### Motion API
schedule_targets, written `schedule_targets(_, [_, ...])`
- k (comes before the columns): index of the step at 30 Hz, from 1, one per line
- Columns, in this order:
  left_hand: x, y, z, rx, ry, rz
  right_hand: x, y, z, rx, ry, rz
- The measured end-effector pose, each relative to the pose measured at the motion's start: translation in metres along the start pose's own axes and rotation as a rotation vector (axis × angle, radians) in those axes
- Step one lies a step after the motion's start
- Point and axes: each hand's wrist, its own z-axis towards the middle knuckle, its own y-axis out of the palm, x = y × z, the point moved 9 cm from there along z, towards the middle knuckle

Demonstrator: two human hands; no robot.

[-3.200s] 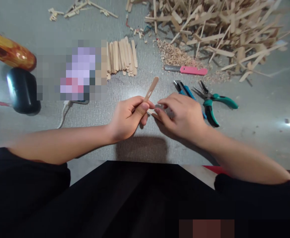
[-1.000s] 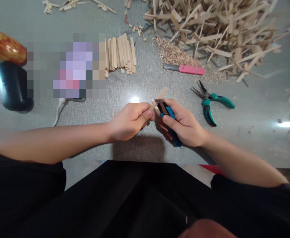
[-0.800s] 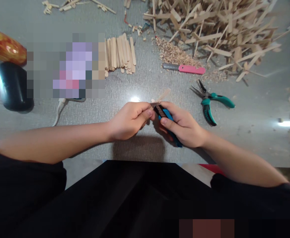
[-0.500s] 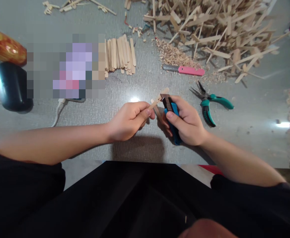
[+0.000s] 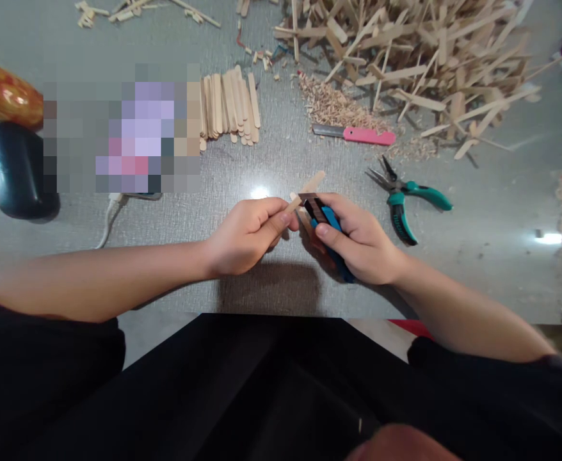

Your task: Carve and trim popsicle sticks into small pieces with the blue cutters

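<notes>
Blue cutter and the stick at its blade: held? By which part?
Right hand grips the blue cutter by its handle. Left hand pinches the stick toward its near end; that tip is hidden.

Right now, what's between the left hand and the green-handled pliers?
In the head view: part of the wooden stick, then the blue cutter and the right hand holding it.

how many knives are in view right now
2: a blue utility knife in the right hand, and a pink-handled knife lying beside the wood shavings. Any under the large pile of wooden sticks would be hidden.
</notes>
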Motion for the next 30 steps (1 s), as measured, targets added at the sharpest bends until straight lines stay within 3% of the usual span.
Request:
schedule_targets(4, [0.0,0.0,-0.001,0.006,-0.002,0.017,-0.008,-0.024,0.0,0.218,-0.065,-0.178])
schedule_targets(8, [0.001,0.001,-0.001,-0.004,0.013,0.039,-0.004,-0.032,0.0,0.278,-0.043,-0.171])
schedule_targets(11, [0.001,-0.001,-0.002,0.012,0.01,0.058,-0.005,-0.029,0.0,0.258,-0.046,-0.17])
schedule_targets(19, [-0.004,0.001,0.0,0.002,-0.005,-0.009,-0.007,-0.014,-0.003,0.199,-0.013,0.113])
schedule_targets(22, [-0.003,0.002,0.0,-0.018,0.007,0.01,-0.01,-0.005,-0.001,0.091,-0.037,-0.017])
schedule_targets(26, [0.001,0.002,-0.001,-0.026,0.02,0.031,-0.015,-0.004,0.001,0.048,-0.074,-0.268])
schedule_targets(30, [0.003,0.001,-0.001,-0.02,0.002,0.095,-0.012,-0.003,0.003,-0.028,-0.022,-0.183])
